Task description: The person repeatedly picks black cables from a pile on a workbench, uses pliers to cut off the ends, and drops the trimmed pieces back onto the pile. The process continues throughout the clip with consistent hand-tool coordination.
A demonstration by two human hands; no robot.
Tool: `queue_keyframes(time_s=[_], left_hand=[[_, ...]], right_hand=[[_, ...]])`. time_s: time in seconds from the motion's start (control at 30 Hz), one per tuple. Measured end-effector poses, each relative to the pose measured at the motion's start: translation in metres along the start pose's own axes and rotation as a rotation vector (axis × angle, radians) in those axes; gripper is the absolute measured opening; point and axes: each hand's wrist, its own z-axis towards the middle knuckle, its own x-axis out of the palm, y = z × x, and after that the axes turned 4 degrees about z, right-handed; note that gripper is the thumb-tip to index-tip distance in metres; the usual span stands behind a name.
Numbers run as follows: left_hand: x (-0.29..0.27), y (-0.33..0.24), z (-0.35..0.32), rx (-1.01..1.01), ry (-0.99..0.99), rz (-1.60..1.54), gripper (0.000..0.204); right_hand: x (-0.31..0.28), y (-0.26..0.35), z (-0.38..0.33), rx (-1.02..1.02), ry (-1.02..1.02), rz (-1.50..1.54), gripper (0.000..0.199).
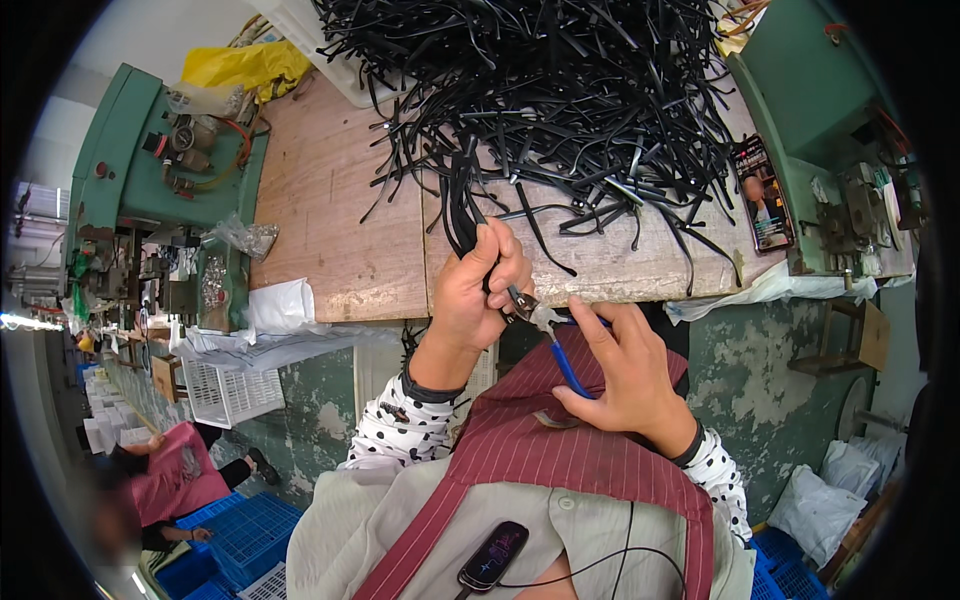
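A bundle of slim black eyeglass temples (462,205) is gripped in my left hand (470,290), near the table's front edge. Their long ends point away toward the pile, and the near ends show just below my fingers. My right hand (640,375) holds blue-handled cutting pliers (570,370), thumb along one handle and fingers spread toward the other. The pliers' metal jaws are at the near ends of the temples, beside my left fingers. Exactly what lies between the jaws I cannot make out. Beyond my hands rises a big heap of loose black temples (560,110).
Green machines stand left (140,170) and right (815,120) of the wooden table (330,190). A dark printed package (763,195) lies by the right one. White plastic sheeting (250,345) hangs over the front edge. A seated person (180,470) is at lower left, near blue crates (245,535).
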Motion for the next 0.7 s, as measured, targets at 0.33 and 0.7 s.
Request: queue_keyframes(time_s=[0.33,0.7], left_hand=[[-0.005,0.000,0.002,0.094,0.160,0.077,0.036],[0.001,0.016,-0.002,0.390,-0.035,0.110,0.035]], right_hand=[[-0.002,0.002,0.000,-0.043,0.005,-0.050,0.094],[0.008,0.005,-0.003,-0.003,-0.079,-0.044,0.094]])
